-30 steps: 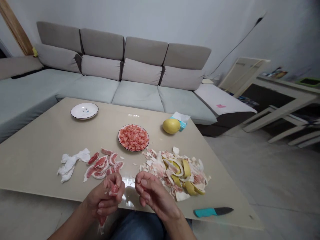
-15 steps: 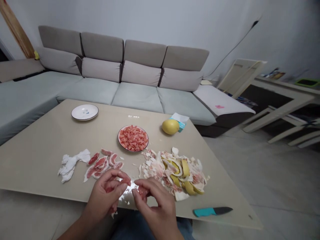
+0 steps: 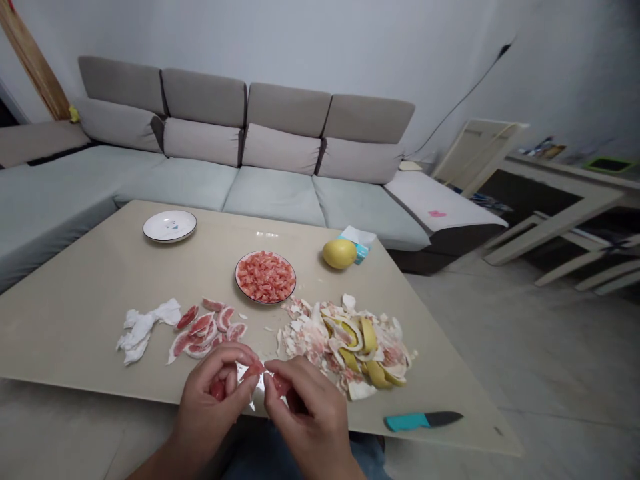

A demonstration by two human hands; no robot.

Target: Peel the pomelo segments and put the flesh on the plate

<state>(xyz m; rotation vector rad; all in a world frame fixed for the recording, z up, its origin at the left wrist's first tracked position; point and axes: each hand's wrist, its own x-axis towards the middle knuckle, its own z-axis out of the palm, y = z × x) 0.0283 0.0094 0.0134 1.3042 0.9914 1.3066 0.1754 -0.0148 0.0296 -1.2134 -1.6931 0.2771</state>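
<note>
Soft, wet pomelo flesh (image 3: 254,369) at lower center, easily torn; safest held by the pale membrane (image 3: 247,379). Left fingers (image 3: 225,373) and right fingers (image 3: 293,375) closed on it.

The one view comes from the person's head, facing forward and down: the left hand (image 3: 213,395) and right hand (image 3: 309,408) sit close at the bottom edge, with the table (image 3: 70,333) beyond them and the sofa (image 3: 274,195) farther out.

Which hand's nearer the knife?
Right. The right hand is to the knife's left, not touching it; the left hand is further left, on the right hand's far side.
</note>
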